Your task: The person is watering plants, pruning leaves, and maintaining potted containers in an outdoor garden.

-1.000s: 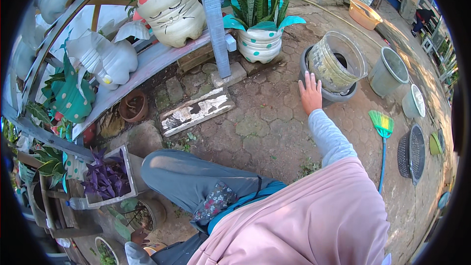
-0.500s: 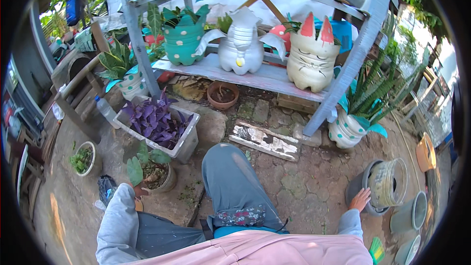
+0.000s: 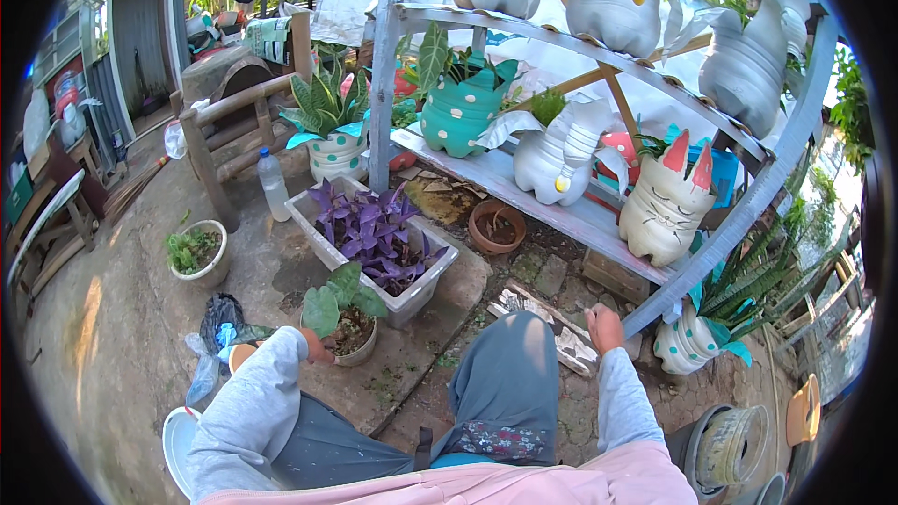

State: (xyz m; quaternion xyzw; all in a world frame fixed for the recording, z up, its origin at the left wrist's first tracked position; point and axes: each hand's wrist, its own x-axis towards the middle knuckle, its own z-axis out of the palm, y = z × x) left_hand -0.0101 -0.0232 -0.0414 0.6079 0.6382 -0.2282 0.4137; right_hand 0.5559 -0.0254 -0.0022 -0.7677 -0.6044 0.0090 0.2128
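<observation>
My left hand is at the rim of a pale plant pot, its fingers curled against the near left side. A broad-leaved green plant grows in that pot, with soil showing around its stem. My right hand is raised in front of my right knee with fingers curled in, and nothing shows in it. Below and left of it lies a board with flaking white paint, partly hidden by my knee. Beyond the pot stands a whitish rectangular planter of purple-leaved plants.
A grey shelf ahead holds painted bottle planters, including a green dotted one and a cat-faced one. Stacked buckets stand at right. A water bottle, small pot and plastic bags are at left.
My right hand has left the stacked buckets and moved left and forward, its fingers curling in. My left hand stays at the potted plant. The view has turned left.
</observation>
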